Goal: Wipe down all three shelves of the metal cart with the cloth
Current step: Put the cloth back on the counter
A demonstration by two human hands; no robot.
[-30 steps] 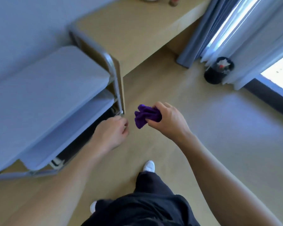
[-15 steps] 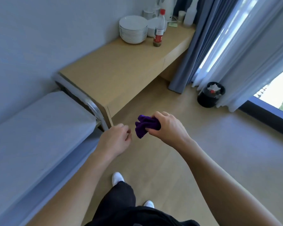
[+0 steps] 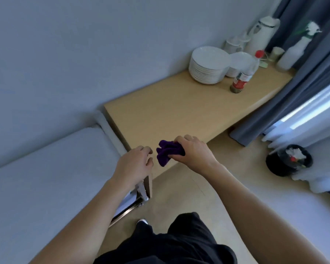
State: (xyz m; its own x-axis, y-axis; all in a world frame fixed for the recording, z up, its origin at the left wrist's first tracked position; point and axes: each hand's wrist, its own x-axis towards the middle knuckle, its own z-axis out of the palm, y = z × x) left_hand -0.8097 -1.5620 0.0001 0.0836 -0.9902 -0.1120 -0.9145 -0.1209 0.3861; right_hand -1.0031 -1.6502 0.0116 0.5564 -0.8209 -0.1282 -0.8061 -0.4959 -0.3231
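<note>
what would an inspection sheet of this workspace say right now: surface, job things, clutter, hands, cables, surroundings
surface: top shelf of the metal cart, pale grey; lower shelves mostly hidden
job's things: purple cloth, bunched up, off the cart
clutter: on the wooden counter beside the cart, a stack of white plates, red-capped bottle, white jug, spray bottle
grippers: right hand grips the cloth; left hand loosely curled, holds nothing, just apart from the cloth
cables: nothing seen
surroundings: grey wall, grey curtain, black waste bin on the floor
</note>
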